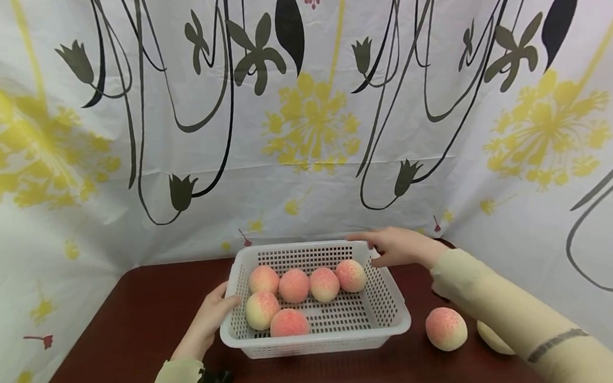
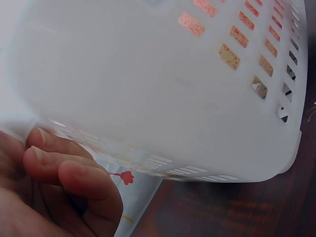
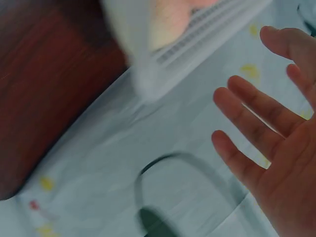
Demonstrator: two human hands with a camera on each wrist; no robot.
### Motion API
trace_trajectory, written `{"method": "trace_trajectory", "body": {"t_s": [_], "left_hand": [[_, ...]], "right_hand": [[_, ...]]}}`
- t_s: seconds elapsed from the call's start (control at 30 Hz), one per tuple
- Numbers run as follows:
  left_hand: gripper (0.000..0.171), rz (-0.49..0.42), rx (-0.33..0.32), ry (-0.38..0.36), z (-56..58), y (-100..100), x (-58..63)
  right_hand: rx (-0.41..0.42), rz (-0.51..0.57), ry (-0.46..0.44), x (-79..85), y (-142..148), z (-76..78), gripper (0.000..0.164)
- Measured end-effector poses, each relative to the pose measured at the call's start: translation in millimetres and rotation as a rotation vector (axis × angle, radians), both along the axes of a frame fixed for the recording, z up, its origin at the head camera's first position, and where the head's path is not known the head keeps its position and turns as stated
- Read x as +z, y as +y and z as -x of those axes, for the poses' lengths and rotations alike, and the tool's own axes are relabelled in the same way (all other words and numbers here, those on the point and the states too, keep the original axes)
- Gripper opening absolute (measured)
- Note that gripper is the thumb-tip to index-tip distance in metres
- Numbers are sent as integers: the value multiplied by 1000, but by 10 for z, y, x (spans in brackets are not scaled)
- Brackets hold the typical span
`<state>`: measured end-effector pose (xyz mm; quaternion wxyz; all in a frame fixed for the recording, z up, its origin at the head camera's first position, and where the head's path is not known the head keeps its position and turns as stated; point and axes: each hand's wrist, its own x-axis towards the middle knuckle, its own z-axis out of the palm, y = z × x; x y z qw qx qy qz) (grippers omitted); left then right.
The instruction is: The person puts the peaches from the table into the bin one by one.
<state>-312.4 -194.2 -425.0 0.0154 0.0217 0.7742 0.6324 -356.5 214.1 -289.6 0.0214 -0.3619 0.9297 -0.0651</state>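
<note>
A white plastic basket (image 1: 327, 336) with a perforated floor and sides stands on the dark table. Inside it, mostly toward the left and back, lie several pink-and-yellow peaches (image 1: 294, 286). At the basket's left rim, my left hand (image 1: 210, 314) holds on, its thumb at the rim; the left wrist view shows its fingers (image 2: 81, 173) curled beside the basket wall. My right hand (image 1: 398, 246) is at the back right corner of the basket. Seen from the right wrist, this hand's fingers (image 3: 247, 121) are spread and hold nothing, apart from the basket in that view.
To the right of the basket, a peach (image 1: 446, 329) lies on the table (image 1: 109, 347). Beside it is a yellowish round fruit (image 1: 493, 337), partly hidden by my right sleeve. A patterned cloth (image 1: 312, 203) hangs behind the table and along both sides.
</note>
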Motion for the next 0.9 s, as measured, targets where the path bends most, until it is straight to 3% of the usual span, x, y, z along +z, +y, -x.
{"method": "trace_trajectory", "body": {"t_s": [0.2,0.4,0.67,0.8,0.9], "left_hand": [[58,4,-14,3,-25,9,12],[58,-1,-23,-16,-14,-2,46],[60,1,-36,-26,-2,-20,87],[60,-2,-31,-30,-13,-17,76],[59,-18,-34,-27,-5,6,41]], "right_hand": [[-118,87,6,-126,707,-74,70],[-229,141,-21,-254,1303,-306,63],[-332,57,-206,-495,1869,-594,58],[-377,71,-323,-648,2080,-673,58],[-362,103,-336,-783,2214,-729,56]]}}
